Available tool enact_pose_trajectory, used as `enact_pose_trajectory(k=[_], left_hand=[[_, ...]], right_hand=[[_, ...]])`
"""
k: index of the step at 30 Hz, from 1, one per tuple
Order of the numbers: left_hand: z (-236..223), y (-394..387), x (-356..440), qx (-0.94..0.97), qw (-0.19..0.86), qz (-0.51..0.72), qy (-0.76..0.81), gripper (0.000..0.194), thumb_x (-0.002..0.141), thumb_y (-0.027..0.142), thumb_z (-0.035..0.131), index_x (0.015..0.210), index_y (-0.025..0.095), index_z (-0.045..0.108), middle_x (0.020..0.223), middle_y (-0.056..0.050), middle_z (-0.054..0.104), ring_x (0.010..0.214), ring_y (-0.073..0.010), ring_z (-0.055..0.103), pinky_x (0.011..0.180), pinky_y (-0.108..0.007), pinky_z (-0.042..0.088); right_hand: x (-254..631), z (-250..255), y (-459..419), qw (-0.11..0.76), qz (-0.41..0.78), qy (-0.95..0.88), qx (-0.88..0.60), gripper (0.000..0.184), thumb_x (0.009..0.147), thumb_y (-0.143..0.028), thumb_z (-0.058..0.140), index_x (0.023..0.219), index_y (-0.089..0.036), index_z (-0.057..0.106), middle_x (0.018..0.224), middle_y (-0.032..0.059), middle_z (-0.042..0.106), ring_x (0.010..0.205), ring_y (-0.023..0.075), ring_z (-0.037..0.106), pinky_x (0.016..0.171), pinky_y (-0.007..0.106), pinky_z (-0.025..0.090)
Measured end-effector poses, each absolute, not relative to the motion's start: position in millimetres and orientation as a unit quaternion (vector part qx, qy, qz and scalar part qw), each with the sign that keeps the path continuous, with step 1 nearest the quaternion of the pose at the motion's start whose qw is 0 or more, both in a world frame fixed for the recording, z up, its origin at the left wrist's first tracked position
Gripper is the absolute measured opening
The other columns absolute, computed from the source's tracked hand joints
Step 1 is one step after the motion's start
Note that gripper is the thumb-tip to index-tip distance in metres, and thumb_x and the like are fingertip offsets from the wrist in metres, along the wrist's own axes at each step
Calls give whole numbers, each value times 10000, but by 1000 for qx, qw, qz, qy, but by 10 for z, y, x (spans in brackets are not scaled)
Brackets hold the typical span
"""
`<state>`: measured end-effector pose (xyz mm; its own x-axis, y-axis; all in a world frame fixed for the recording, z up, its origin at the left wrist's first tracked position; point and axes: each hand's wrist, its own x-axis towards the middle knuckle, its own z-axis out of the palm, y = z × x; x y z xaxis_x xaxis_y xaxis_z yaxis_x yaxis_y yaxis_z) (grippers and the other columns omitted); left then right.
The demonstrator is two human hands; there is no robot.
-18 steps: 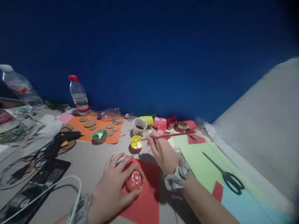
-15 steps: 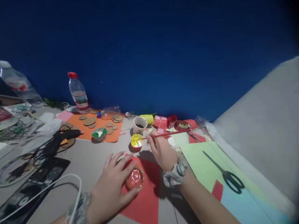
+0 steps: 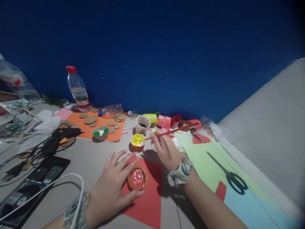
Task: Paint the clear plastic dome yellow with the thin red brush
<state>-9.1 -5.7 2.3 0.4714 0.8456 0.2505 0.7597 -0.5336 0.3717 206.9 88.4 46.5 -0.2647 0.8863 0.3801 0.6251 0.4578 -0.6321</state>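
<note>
Craft wkspace: scissors point(image 3: 230, 175), col. paper point(image 3: 202, 162), cardbd discs point(image 3: 90, 119), paint cup point(image 3: 138, 147).

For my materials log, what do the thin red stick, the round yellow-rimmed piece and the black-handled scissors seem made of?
Thin red stick: perhaps painted wood or plastic; smooth, evenly coloured.
Round yellow-rimmed piece: probably glossy clear plastic; highlights catch its ridges and red seems to show through.
Black-handled scissors: slim dark blades suggest metal; thick dull loops, plastic.

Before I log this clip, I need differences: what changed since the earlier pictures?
The brush in the right hand tilted, its far end rising; nothing was taken or released. The view dipped slightly. Unchanged: left hand around the dish, yellow-filled cup, scissors.
</note>
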Motion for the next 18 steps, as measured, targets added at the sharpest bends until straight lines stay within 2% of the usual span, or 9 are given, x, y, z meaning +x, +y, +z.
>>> enact_pose_trajectory(k=[6, 10, 15, 18], left_hand=[[24, 58, -125, 816, 168, 237, 500, 507, 988, 513, 453, 1442, 286, 462, 1559, -64, 395, 1435, -365, 285, 1129, -654, 334], [17, 136, -134, 802, 195, 240, 511, 456, 1002, 534, 399, 1390, 333, 532, 1595, -40, 332, 1460, -370, 224, 1139, -663, 304], [-37, 226, -107, 801, 176, 220, 528, 551, 991, 610, 362, 1498, 395, 383, 1645, -25, 232, 1482, -375, 182, 1160, -671, 245], [-87, 260, -92, 793, 172, 195, 551, 591, 983, 640, 350, 1513, 379, 361, 1659, -46, 196, 1501, -396, 152, 1159, -679, 236]], right_hand=[[2066, 476, 868, 355, 192, -771, -493, 269, 1033, -312, 377, 784, -242, 448, 641, -29, 500, 587, 172, 525, 621, 296, 389], [2067, 478, 868, 351, 187, -774, -494, 274, 1033, -325, 376, 782, -240, 446, 630, -31, 494, 571, 169, 523, 616, 295, 388], [2101, 516, 856, 348, 173, -774, -500, 291, 1036, -363, 373, 786, -235, 452, 659, -16, 539, 607, 171, 550, 625, 291, 391], [2123, 555, 841, 342, 175, -772, -506, 293, 1037, -366, 369, 792, -233, 462, 656, -16, 549, 604, 168, 550, 625, 294, 385]])
